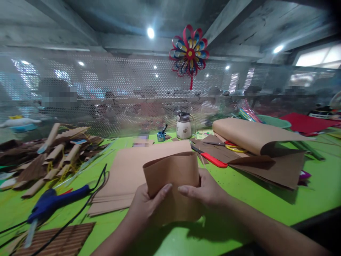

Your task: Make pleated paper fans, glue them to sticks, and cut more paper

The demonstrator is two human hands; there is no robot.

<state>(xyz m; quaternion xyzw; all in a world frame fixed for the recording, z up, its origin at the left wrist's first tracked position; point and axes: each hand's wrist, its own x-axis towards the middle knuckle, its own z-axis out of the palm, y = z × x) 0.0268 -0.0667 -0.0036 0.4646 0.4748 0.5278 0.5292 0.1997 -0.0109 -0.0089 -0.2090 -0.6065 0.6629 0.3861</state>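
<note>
A folded piece of brown paper [174,174] is held up above the green table [229,217], its top edges slightly apart. My left hand [149,202] grips its left side, thumb on the front face. On the right side, my right hand [204,190] holds the same paper, its thumb also on the front. Both sets of fingers are mostly hidden behind it. Flat brown sheets [119,177] lie stacked just behind and left of the paper. A red-handled cutter [214,160] rests behind my right hand.
At left are a blue glue gun [57,201] with a black cord, corrugated cardboard [58,240] and a pile of paper rolls [54,153]. A white jar [183,126], blue pot [161,136] and large folded brown paper [247,133] stand or lie farther back. A perforated screen [128,103] rises behind.
</note>
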